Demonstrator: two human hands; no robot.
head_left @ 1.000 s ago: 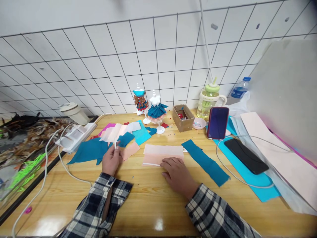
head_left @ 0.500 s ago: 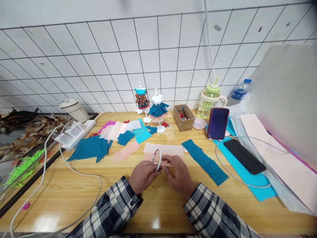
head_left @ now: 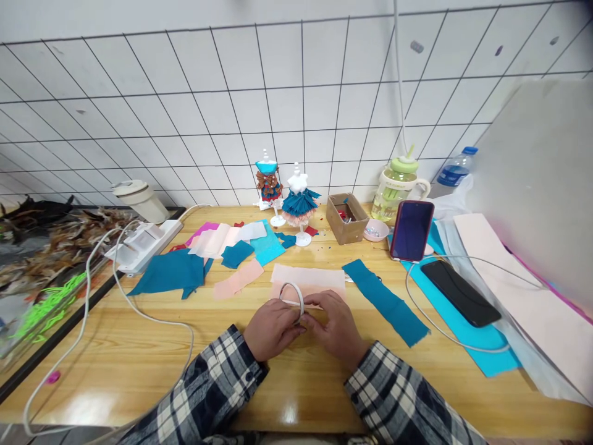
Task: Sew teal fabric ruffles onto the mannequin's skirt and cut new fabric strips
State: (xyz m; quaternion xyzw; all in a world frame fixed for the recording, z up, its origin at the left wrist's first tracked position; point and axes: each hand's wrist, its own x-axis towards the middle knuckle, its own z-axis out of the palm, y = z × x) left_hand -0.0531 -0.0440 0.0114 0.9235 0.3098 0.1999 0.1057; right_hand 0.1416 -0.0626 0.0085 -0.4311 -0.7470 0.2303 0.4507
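Observation:
A narrow white ring that looks like a roll of tape (head_left: 302, 299) stands on edge between my hands. My left hand (head_left: 273, 330) is closed round its lower left side. My right hand (head_left: 336, 327) has its fingers bent in at the right side of the roll, thumb and fingertips pinched close against it; whether they hold a loose tape end is hidden. Just behind my hands lies a pale pink crepe paper strip (head_left: 310, 276), partly covered by them. To its right is a dark teal paper strip (head_left: 386, 303).
Two mini dress forms in paper skirts, one with a teal skirt (head_left: 300, 207), stand at the back beside a cardboard box (head_left: 347, 232). Coloured paper scraps (head_left: 169, 274) lie left. A propped phone (head_left: 411, 230), a black phone (head_left: 458, 293) and a white cable (head_left: 185, 324) lie around.
The roll of tape has turned in my fingers, its ring tilting and sitting slightly lower. My hands stay close together in nearly the same place. The whole view has shifted slightly.

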